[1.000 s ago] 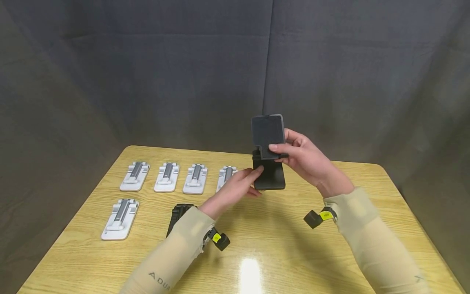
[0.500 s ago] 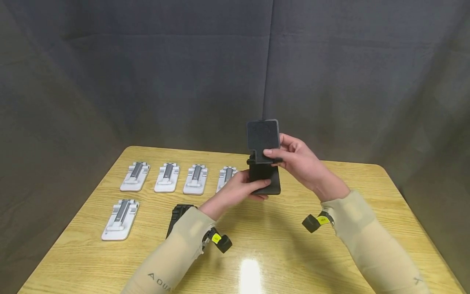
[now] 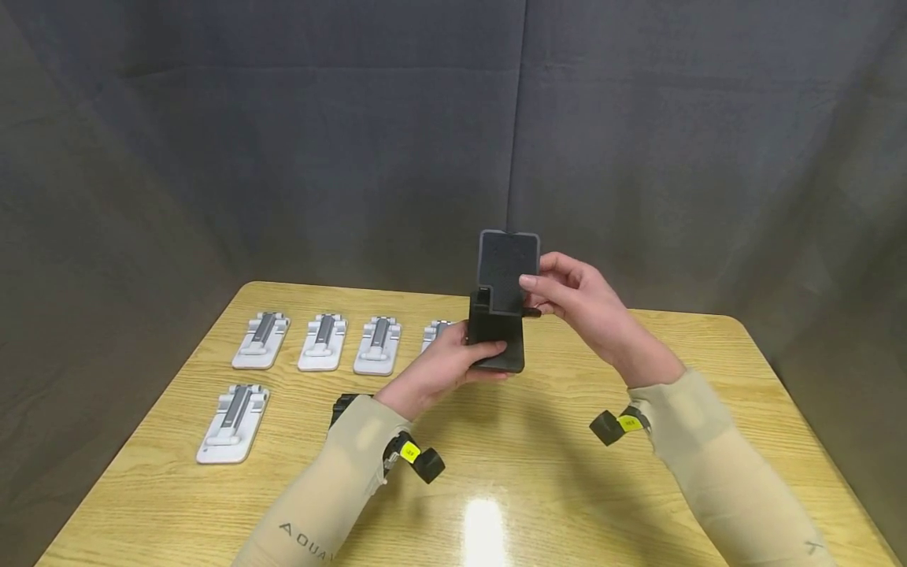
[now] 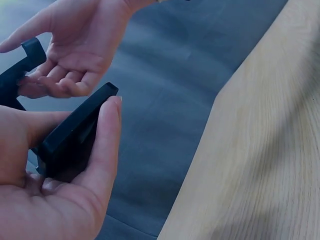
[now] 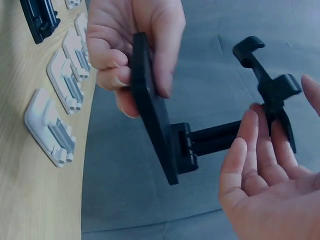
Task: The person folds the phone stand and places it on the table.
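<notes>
A black phone stand (image 3: 509, 258), unfolded, is held up above the table's far part. My left hand (image 3: 441, 364) grips its flat base (image 3: 489, 335), thumb on the front and fingers behind. At the upper plate, my right hand (image 3: 591, 307) has its thumb at the right edge and its fingers behind. The right wrist view shows the stand's extended arm (image 5: 215, 137) joining the base to the hooked holder (image 5: 277, 90), with the right fingers (image 5: 267, 145) against the holder's back. In the left wrist view the base (image 4: 75, 132) lies between the left thumb and fingers.
Several white folded phone stands lie on the wooden table (image 3: 538, 472) at the left, among them a near one (image 3: 232, 425) and a back-row one (image 3: 323, 342). Another black stand (image 3: 343, 406) is mostly hidden by the left sleeve. A dark curtain (image 3: 354, 157) hangs behind.
The stand's base has shifted left with my left hand, whose thumb lies farther across it than a second ago. My right thumb has slid up to the upper plate's edge.
</notes>
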The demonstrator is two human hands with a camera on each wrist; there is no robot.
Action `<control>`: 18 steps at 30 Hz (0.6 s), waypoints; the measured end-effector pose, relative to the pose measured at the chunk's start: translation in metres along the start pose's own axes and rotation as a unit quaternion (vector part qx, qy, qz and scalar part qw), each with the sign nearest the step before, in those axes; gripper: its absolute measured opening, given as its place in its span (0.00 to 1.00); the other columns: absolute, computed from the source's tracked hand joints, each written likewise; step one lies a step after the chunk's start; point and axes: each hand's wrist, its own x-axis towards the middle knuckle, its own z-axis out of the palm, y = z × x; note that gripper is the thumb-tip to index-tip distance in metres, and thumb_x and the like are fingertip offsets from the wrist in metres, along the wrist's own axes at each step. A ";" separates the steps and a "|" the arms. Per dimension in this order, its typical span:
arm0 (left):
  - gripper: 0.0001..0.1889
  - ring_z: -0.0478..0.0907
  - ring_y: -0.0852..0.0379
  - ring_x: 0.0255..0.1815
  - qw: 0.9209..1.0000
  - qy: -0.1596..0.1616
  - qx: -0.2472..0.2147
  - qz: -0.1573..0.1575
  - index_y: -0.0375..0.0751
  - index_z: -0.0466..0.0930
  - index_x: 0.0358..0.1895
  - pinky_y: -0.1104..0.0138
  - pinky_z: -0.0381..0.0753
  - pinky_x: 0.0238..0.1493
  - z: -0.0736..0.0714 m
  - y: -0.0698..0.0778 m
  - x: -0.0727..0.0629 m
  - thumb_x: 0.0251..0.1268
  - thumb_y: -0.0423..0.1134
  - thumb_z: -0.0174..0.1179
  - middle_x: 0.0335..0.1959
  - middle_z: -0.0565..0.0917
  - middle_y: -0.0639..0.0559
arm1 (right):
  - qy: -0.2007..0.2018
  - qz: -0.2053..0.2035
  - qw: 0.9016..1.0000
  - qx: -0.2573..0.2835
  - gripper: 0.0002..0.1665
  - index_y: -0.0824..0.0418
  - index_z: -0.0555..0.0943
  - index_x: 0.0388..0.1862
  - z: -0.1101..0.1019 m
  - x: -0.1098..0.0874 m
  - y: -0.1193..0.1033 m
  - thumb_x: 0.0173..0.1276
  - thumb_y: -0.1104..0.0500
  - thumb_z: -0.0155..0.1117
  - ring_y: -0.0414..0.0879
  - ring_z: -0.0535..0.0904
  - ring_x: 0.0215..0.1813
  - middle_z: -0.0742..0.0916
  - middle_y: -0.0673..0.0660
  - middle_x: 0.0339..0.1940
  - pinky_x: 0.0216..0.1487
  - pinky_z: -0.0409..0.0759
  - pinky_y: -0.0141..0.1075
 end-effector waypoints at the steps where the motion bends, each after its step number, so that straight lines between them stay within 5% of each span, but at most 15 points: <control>1: 0.23 0.83 0.41 0.51 1.000 -0.001 0.000 0.001 0.29 0.62 0.71 0.56 0.83 0.56 0.000 0.000 0.000 0.77 0.27 0.54 0.60 0.75 0.32 | 0.008 -0.003 1.000 0.004 0.15 0.64 0.75 0.52 -0.001 0.000 -0.001 0.74 0.56 0.66 0.48 0.81 0.43 0.82 0.58 0.43 0.50 0.80 0.35; 5: 0.23 0.83 0.43 0.50 1.000 -0.001 -0.002 0.003 0.28 0.61 0.70 0.56 0.83 0.56 0.000 0.001 0.000 0.77 0.27 0.53 0.60 0.74 0.32 | 0.035 -0.018 0.999 0.031 0.16 0.62 0.74 0.55 -0.006 -0.001 -0.003 0.76 0.56 0.65 0.48 0.79 0.44 0.78 0.60 0.46 0.46 0.82 0.32; 9: 0.23 0.83 0.43 0.50 1.000 0.002 -0.008 0.003 0.27 0.62 0.70 0.56 0.83 0.56 0.000 0.003 0.000 0.77 0.26 0.53 0.60 0.74 0.31 | 0.042 -0.026 0.998 0.041 0.20 0.62 0.73 0.60 -0.009 -0.002 -0.005 0.77 0.54 0.63 0.52 0.75 0.56 0.78 0.60 0.55 0.55 0.78 0.37; 18: 0.22 0.83 0.40 0.52 1.000 0.003 -0.007 -0.002 0.27 0.62 0.70 0.56 0.83 0.56 0.000 0.004 0.000 0.77 0.26 0.54 0.61 0.73 0.32 | -0.049 -0.028 0.998 -0.002 0.37 0.63 0.58 0.80 -0.010 -0.005 -0.004 0.76 0.59 0.57 0.51 0.61 0.75 0.69 0.59 0.75 0.77 0.53 0.52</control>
